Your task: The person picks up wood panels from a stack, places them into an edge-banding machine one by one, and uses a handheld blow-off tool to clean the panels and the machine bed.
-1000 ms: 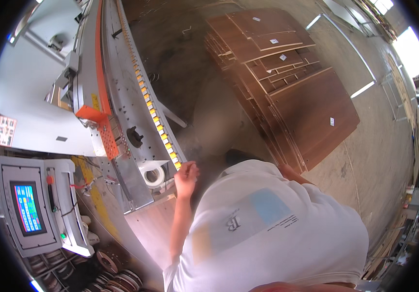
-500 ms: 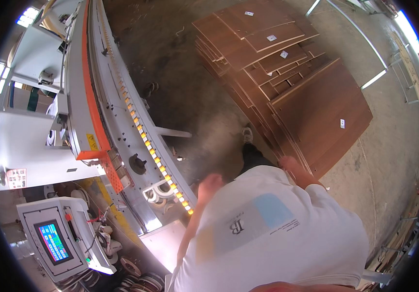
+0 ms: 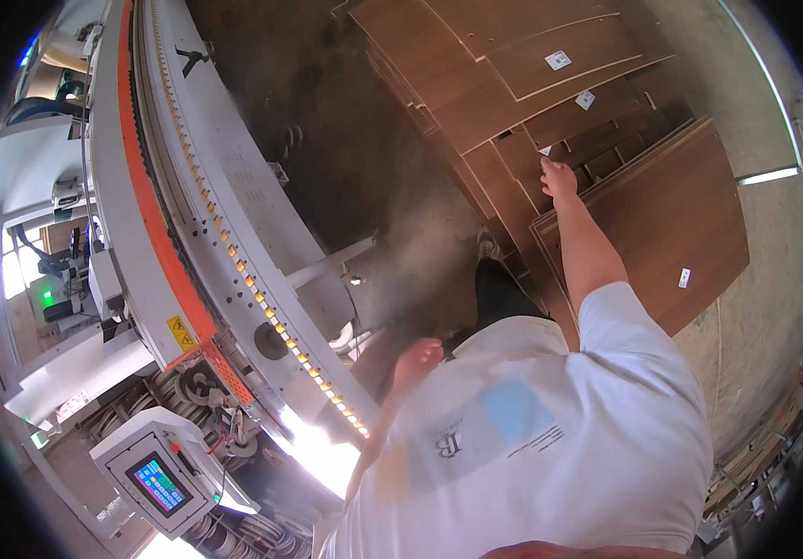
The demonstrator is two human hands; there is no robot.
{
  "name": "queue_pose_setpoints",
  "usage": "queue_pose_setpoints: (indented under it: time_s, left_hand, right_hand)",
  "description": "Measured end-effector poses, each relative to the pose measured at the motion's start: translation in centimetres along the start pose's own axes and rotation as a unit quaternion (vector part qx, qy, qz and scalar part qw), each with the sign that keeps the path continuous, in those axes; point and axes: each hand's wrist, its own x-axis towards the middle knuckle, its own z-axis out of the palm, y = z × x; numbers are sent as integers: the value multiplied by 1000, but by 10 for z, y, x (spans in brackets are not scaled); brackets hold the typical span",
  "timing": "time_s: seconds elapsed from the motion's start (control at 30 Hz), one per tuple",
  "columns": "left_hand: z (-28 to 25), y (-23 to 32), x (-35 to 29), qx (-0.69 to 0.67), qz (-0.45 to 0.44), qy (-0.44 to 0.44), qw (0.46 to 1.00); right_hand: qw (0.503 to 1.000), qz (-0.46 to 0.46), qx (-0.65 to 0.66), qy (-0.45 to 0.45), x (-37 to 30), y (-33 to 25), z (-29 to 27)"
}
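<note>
My right hand (image 3: 558, 179) reaches over the stack of brown wood-look panels (image 3: 653, 224), its arm stretched out. The fingers are curled together beside a small white label (image 3: 545, 151) on one of the narrower panels. Whether they grip anything cannot be made out. Close to my waist, on the machine's side, my left hand (image 3: 418, 360) hangs with its fingers curled in and nothing visible in them. Several panels of different sizes lie in the pile, some bearing white labels (image 3: 558, 61).
A long edge-banding machine with an orange strip (image 3: 145, 177) and a row of yellow rollers (image 3: 275, 326) runs along my left. Its control box (image 3: 154, 475) has a lit screen. A white rod (image 3: 331, 263) juts out from the machine toward the concrete floor (image 3: 411, 270).
My right hand has moved forward from the near edge of the panels to the small label. My left hand has stayed near my waist. The view has shifted over the machine and panels.
</note>
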Motion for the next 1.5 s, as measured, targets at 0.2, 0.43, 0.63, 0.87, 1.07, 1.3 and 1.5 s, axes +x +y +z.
queue_pose_setpoints:
  time_s: [0.2, 0.43, 0.63, 0.87, 1.07, 1.3, 1.5]
  left_hand:
    - [13, -11, 0, 92, -35, 16, 995]
    - [11, -25, 9, -183, -51, -31, 981]
    - [10, -21, 25, 15, -28, 11, 999]
    - [9, -15, 42, 62, -45, -20, 997]
    - [6, 15, 41, 112, -12, -7, 994]
    - [-6, 6, 40, 59, -53, 0, 997]
    - [-4, 13, 29, 152, -25, 58, 986]
  right_hand:
    - [976, 90, -138, 142, 24, -34, 22]
    - [978, 101, -100, 156, 21, -42, 21]
    - [995, 67, 28, 74, 53, 4, 9]
    - [983, 127, -39, -128, 41, 45, -16]
    - [984, 166, 67, -16, 17, 28, -7]
    - [961, 169, 218, -10, 19, 21, -19]
    - [975, 97, 170, -104, -53, 0, -24]
